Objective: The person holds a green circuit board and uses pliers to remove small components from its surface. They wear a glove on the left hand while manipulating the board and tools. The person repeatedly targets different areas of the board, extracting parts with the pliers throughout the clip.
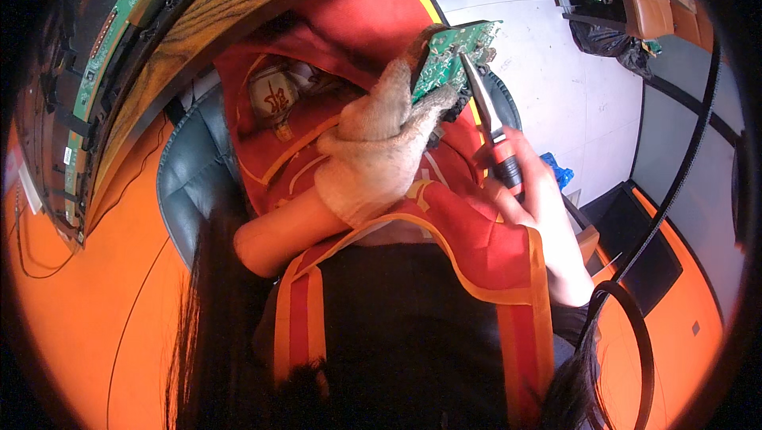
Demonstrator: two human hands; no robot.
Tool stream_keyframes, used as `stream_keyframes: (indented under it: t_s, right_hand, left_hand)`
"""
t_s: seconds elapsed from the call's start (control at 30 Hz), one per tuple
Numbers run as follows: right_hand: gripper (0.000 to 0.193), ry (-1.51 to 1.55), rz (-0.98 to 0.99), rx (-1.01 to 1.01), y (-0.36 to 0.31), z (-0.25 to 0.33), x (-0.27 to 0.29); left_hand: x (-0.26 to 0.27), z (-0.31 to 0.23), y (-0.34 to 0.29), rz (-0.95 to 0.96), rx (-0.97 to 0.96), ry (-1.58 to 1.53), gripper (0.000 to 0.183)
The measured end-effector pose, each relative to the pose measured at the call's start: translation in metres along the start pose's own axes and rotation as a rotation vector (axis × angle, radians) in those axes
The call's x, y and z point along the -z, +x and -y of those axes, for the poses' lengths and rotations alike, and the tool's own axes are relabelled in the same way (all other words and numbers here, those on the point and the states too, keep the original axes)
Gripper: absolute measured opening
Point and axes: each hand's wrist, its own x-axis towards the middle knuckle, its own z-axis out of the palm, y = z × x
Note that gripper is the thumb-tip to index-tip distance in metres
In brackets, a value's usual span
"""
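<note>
My left hand (pixel 381 144), in a pale, soiled work glove, is closed round the lower left edge of a green circuit board (pixel 448 57). The board is held tilted above my lap, with solder points and ragged parts along its far right edge. In my bare right hand (pixel 528 180) is a hand tool with a tapered metal blade (pixel 482 96) and a red and black handle; its exact kind is unclear. The blade's tip is at the board's face, though I cannot tell whether it touches. Below both hands lies my red apron (pixel 468 231) with yellow trim.
A wooden table edge (pixel 262 9) curves across the upper left, with a long green circuit strip (pixel 103 57) in a black frame on it. I sit on a dark chair (pixel 198 168). A black cable (pixel 683 168) runs down the right side. A black bag (pixel 607 41) lies at the far right.
</note>
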Motion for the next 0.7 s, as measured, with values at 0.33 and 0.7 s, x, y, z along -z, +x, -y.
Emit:
stream_keyframes:
  t_s: [0.33,0.7]
  right_hand:
    - [0.054,-0.885,-0.681,0.518,0.028,-0.02,0.045]
    - [0.058,-0.979,-0.619,0.637,0.048,-0.025,0.059]
  left_hand:
    - [0.016,-0.028,0.007,0.184,0.337,-0.642,0.03]
    - [0.018,-0.025,0.005,0.265,0.447,-0.607,0.03]
